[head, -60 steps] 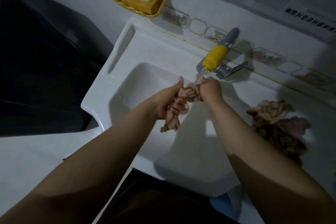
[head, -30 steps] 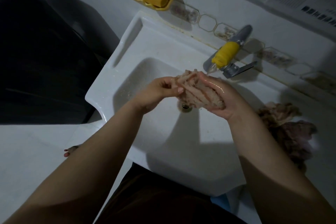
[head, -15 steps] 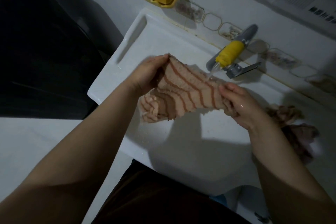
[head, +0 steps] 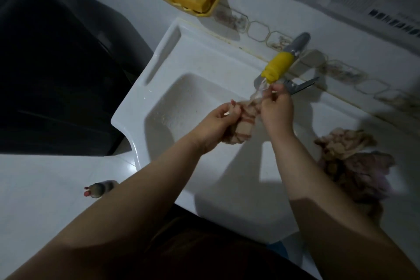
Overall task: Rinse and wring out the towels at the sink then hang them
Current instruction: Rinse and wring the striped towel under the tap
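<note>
A striped towel [head: 242,128] is gripped by both hands [head: 218,121] [head: 276,110] under the tap [head: 278,67]; it is best turned throughout.

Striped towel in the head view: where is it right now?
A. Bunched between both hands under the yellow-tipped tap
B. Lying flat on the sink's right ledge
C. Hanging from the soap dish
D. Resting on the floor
A: the striped towel is gripped by the left hand and right hand just below the tap.

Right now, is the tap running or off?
Running: water streams from the tap's yellow nozzle onto the striped towel bunched in both hands.
</note>
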### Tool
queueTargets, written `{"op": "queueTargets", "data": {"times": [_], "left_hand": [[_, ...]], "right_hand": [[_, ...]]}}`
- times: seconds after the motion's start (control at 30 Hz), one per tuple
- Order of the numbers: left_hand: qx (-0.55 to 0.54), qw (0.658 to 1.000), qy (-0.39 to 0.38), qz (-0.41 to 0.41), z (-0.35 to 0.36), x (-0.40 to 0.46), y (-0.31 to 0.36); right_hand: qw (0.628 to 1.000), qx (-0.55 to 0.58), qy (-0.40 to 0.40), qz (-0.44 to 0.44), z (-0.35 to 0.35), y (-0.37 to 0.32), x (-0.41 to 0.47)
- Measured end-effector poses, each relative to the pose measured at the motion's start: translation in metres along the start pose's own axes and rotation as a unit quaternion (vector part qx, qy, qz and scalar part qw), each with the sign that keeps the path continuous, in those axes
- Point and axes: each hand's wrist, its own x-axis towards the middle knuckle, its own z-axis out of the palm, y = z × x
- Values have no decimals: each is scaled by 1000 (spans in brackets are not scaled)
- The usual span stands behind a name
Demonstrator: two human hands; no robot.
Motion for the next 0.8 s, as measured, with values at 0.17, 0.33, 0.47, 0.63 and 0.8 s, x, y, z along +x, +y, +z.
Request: {"op": "queueTargets", "data": {"times": [0.17, 0.33, 0.47, 0.63, 0.8], "left_hand": [[-210, 977, 24, 19, 10, 8, 21], [-59, 991, 110, 47, -11, 21, 47], [79, 974, 210, 29, -29, 20, 42], [390, 889, 201, -131, -42, 12, 23], [210, 975, 57, -36, -18, 1, 21]], "right_hand": [[894, 298, -260, 211, 24, 26, -29], [962, 60, -242, 111, 27, 55, -54], [980, 13, -178, 89, 11, 56, -56], [973, 94, -213, -1, -9, 12, -54], [915, 286, -278, 60, -8, -21, -53]]}}
